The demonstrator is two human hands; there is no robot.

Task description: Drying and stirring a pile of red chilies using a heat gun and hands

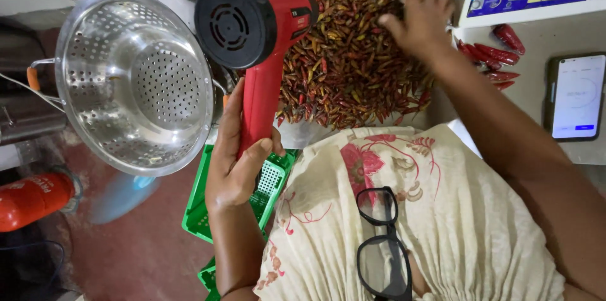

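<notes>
Black-framed glasses (383,244) hanging at the neckline, left hand (235,162) clamped on red heat gun (259,36) aimed at dried chillies (341,48) heaped mid-table, right hand (421,14) spread flat among them (few set aside at right edge (495,58)); steel colander (132,80) empty, most unsorted.

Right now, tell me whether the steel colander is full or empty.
Empty: the steel colander shows only its bare perforated bowl, while the dried chillies lie heaped beside it.
</notes>
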